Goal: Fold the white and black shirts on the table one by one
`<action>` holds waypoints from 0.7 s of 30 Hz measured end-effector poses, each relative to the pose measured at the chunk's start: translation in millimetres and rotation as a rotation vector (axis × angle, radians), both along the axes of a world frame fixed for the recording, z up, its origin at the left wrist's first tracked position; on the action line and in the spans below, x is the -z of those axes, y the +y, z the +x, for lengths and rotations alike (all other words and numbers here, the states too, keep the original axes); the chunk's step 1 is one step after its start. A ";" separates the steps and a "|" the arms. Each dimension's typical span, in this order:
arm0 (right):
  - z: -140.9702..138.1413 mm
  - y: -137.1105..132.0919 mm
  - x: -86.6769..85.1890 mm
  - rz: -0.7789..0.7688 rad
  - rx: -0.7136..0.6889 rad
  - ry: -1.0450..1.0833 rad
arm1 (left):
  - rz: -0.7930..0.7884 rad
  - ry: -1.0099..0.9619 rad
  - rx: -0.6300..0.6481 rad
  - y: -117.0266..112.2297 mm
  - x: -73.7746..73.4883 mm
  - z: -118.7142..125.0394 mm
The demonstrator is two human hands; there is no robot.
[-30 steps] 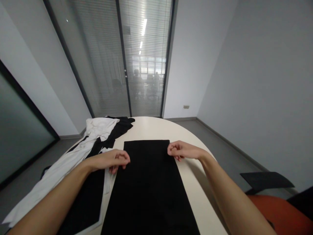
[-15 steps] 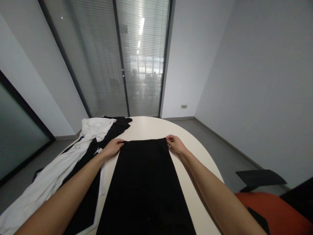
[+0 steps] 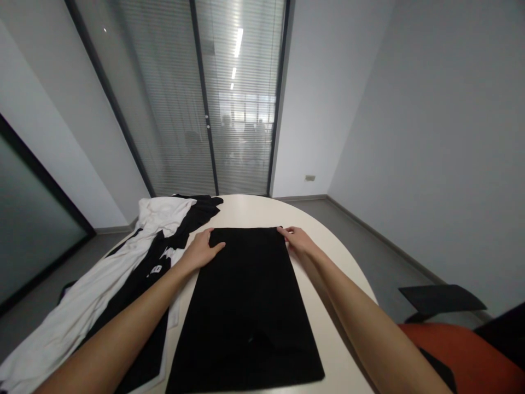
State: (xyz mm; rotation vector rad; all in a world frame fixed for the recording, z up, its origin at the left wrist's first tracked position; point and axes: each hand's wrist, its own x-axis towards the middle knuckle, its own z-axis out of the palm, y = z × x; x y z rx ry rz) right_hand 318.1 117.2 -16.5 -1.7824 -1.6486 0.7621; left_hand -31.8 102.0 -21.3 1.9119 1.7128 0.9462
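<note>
Scene: one flat black rectangular cloth [image 3: 246, 306] lies lengthwise down the middle of the round off-white tabletop [image 3: 254, 210]. Its near edge is close to the person and its far edge runs between the two hands.

The left hand [image 3: 202, 250] is open, with fingers stretched out and slightly apart. It lies palm down on the cloth's far left corner, fingertips pointing inward over the fabric.

The right hand [image 3: 298, 239] is at the far right corner, fingers partly curled, tips touching the cloth's edge. Cannot tell whether it pinches the fabric or only rests on it.

Both forearms are bare and run along the cloth's two long sides, the right one above bare tabletop. The cloth is mostly smooth, with a small crease near its near edge.

Left of the cloth, a heap of white and black garments [image 3: 159, 219] drapes across the tabletop's left side and hangs off its edge, just beside the left forearm. A black piece in it shows white print, too small to read.

Right foreground: an orange chair seat [image 3: 463, 350] and a dark armrest [image 3: 441, 298]. Behind the tabletop is a glass wall with slatted blinds [image 3: 238, 109].
</note>
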 end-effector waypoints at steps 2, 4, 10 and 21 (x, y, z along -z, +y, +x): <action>0.8 -3.6 -0.4 -0.049 -0.074 -0.084 | 0.009 0.109 0.066 -12.8 2.2 0.8; -1.4 -5.1 2.3 -0.029 -0.094 -0.130 | -0.005 0.153 0.072 -23.1 4.4 2.7; -16.5 2.1 9.1 0.318 -0.031 -0.012 | -0.106 -0.295 0.084 -26.8 3.6 14.4; -1.6 -32.6 -24.5 -0.155 -0.084 -0.362 | -0.167 0.058 -0.047 -35.9 -6.7 -2.5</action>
